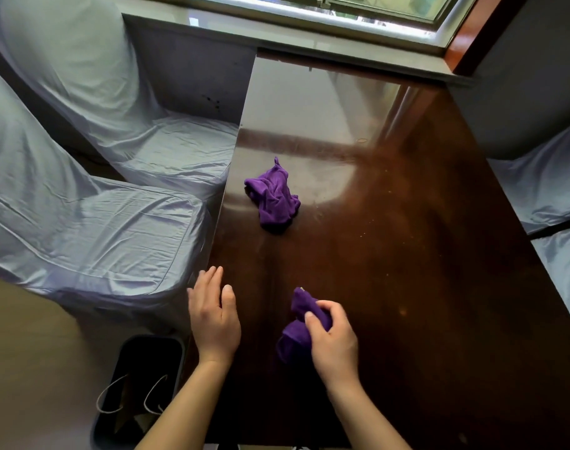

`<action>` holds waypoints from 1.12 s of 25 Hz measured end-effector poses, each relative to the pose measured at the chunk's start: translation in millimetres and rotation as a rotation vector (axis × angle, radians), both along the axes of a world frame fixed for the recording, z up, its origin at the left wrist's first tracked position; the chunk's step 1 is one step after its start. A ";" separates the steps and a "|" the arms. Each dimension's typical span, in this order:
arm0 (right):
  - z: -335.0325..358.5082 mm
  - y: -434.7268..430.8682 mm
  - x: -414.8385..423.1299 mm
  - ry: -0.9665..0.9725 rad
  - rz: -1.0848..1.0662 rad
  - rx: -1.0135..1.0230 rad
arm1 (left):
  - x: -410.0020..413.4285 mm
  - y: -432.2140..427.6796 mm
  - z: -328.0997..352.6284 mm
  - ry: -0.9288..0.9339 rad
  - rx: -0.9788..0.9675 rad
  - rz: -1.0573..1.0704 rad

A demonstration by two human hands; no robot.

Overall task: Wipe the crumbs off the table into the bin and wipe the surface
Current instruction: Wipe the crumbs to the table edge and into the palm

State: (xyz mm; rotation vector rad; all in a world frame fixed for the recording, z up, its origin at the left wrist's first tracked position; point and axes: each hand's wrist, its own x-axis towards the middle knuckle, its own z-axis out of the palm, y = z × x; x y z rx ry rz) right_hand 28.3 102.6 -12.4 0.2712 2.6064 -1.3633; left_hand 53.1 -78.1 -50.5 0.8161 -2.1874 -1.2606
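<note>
Purple cloth (pixel 301 326) bunched in right hand (pixel 334 341), label seemingly unreadable.

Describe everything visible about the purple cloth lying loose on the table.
The loose purple cloth is a soft, plush-looking fabric, crumpled into an uneven heap with deep folds and one corner sticking up at its far end. It rests on the glossy dark wooden table, near the table's left edge and beyond both hands. Nothing but the tabletop touches it. A second purple cloth is a separate piece, bunched in the right hand.
</note>
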 end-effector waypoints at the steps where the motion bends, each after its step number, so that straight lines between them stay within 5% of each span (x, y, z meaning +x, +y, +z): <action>1: 3.2 -0.8 -0.1 -0.005 0.009 -0.070 | -1.0 -0.9 -0.5 0.007 0.009 0.049; 5: 12.4 53.2 -16.1 0.081 -0.049 -0.107 | -4.9 -9.5 -2.1 -0.021 0.127 0.214; 11: 5.6 99.6 -64.5 -0.001 0.019 0.148 | 1.9 -29.1 -6.7 -0.074 0.261 0.244; 16: 1.6 31.5 -52.9 0.087 0.205 0.380 | 9.3 -42.9 -7.8 0.115 0.779 0.259; 18: 2.3 -2.9 -35.7 0.084 0.317 0.361 | 12.1 -48.6 -3.0 0.137 0.908 0.284; 22: 14.9 -38.5 -7.3 0.031 0.381 0.000 | 12.6 -49.6 1.3 0.122 0.976 0.268; 25: 24.4 -23.6 -32.1 0.152 0.283 0.015 | 12.8 -50.8 0.6 0.124 1.022 0.277; 28: 29.1 -5.4 -80.6 0.042 0.228 0.135 | 14.7 -53.3 -3.3 0.108 1.029 0.268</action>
